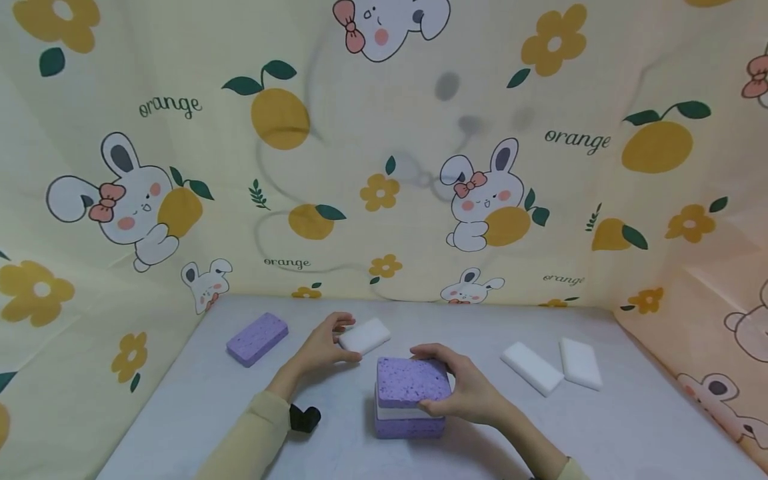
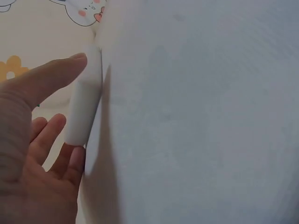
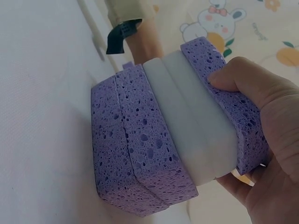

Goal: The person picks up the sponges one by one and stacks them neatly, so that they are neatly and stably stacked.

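Note:
My right hand [image 1: 474, 390] grips the top purple sponge [image 1: 413, 381] of a stack, thumb on the near side and fingers mostly hidden behind. Beneath it, the right wrist view shows two white sponge blocks [image 3: 187, 116] and two purple sponges [image 3: 135, 140] pressed face to face. The upper layers sit slightly askew in that view. Farther back, my left hand [image 1: 318, 348] spreads thumb and fingers around the left end of a white sponge block [image 1: 367, 336] on the table. In the left wrist view the thumb overlaps this block [image 2: 85, 109]; firm contact is unclear.
Another purple sponge [image 1: 258, 339] lies at the back left. Two white blocks, one nearer [image 1: 533, 368] and one farther right [image 1: 581, 363], lie flat on the white table [image 1: 636, 427]. A black piece [image 1: 305, 419] shows beside the left sleeve. Printed cloth [image 1: 384, 147] walls the back and sides.

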Demonstrator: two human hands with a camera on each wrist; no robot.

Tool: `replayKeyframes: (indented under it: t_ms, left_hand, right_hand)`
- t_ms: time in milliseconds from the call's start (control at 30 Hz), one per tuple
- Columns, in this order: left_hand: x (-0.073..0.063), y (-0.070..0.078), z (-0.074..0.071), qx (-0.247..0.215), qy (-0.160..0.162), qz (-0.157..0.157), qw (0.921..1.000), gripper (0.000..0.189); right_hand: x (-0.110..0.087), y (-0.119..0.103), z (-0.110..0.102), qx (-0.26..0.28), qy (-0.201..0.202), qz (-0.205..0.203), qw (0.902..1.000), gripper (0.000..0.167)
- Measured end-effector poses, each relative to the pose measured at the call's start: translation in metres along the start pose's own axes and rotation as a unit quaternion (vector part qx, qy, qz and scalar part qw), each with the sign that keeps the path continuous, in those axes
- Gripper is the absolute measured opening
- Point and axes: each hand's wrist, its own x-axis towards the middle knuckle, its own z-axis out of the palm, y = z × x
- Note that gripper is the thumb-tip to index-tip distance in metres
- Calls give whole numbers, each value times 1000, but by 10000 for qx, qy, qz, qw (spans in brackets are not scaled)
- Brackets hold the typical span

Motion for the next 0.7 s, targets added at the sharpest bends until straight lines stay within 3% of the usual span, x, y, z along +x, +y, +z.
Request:
replayKeyframes:
  t_ms: [233,700]
  left_hand:
    - [-1,-3,1,95,14,-252,9996,87]
    - [-2,-6,2,73,-11,-391,9992,84]
  right_hand:
    - [1,1,0,8,-11,80,10000,74]
    - [2,-2,2,14,13,107,9999,73]
